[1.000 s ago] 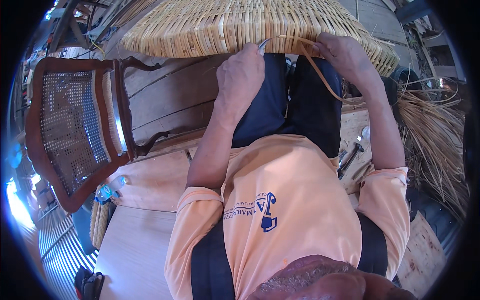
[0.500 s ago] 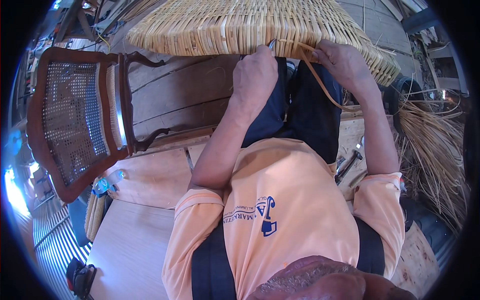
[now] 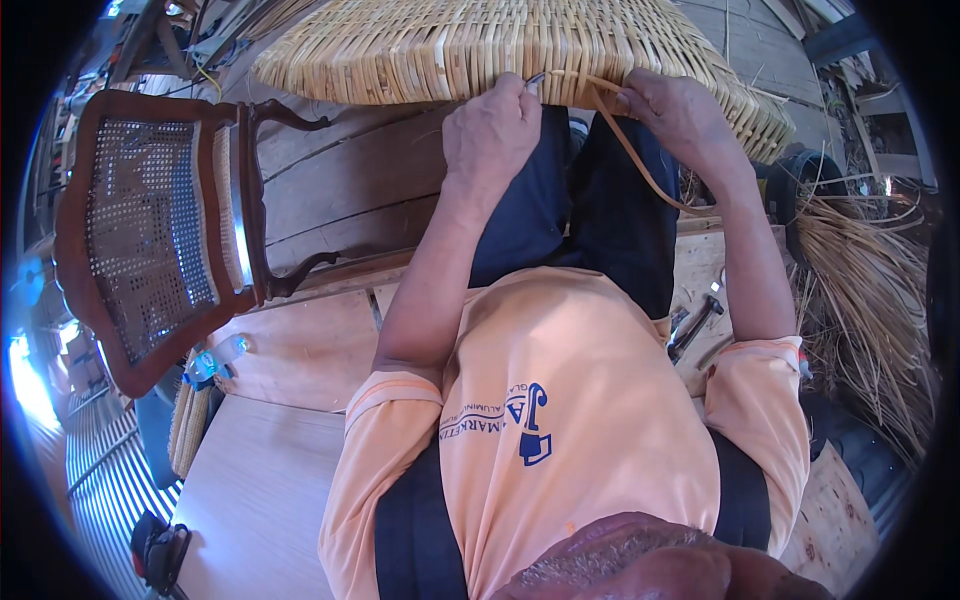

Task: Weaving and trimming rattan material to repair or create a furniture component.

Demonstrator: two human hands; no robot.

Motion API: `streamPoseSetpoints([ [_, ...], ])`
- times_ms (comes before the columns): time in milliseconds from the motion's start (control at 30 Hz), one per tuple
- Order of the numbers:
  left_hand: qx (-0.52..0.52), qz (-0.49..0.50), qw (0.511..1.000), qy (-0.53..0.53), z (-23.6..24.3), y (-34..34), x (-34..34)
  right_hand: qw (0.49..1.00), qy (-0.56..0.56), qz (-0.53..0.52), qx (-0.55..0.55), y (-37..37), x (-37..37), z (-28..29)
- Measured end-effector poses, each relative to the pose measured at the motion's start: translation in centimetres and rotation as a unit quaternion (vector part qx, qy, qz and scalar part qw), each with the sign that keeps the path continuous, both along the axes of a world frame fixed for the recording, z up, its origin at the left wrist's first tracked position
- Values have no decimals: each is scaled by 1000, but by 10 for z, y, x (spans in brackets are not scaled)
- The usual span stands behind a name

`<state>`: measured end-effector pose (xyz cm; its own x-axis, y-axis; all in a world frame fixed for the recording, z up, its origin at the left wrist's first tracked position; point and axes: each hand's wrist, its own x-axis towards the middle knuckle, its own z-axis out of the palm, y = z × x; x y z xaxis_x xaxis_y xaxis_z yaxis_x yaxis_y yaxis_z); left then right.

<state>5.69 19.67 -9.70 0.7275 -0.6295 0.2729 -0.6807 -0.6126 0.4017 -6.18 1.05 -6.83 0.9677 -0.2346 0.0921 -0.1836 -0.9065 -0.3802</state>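
Note:
A large woven rattan panel (image 3: 430,70) lies across my knees, its thick edge of upright strips facing me. My left hand (image 3: 488,132) is closed at that edge on a small metal-tipped tool (image 3: 536,79); most of the tool is hidden in the fist. A little to the right, my right hand (image 3: 680,112) pinches a tan cane strip (image 3: 632,150) against the edge. The strip loops down over my right thigh, and its other end meets the weave between the two hands.
At left stands a dark wooden chair (image 3: 68,240) with cane mesh. A plastic bottle (image 3: 228,350) lies below it on the wooden boards. Loose cane strips (image 3: 860,290) hang in a bundle at right, by a dark bucket (image 3: 790,185). A dark tool (image 3: 697,328) lies beside my right hip.
My left hand has shifted slightly left and away from me, with the metal tip still at the edge. The right hand has moved slightly up and left, still pinching the cane strip.

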Motion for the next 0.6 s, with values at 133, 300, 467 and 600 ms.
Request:
streamPoseSetpoints([
  [133, -45, -24, 998, 32, -3, 3, 7, 1000, 11, 12, 4, -3, 1, 4],
  [300, -85, -24, 993, 78, -10, 4, 9, 1000, 13, 11, 17, -3, 1, 5],
  [467, -107, -28, 988, 111, -14, 5, 15, 1000, 17, 9, 23, -5, 1, 4],
  [600, -119, -51, 980, 152, -15, 7, 21, 999, 16, 24, 35, -8, 0, 6],
])
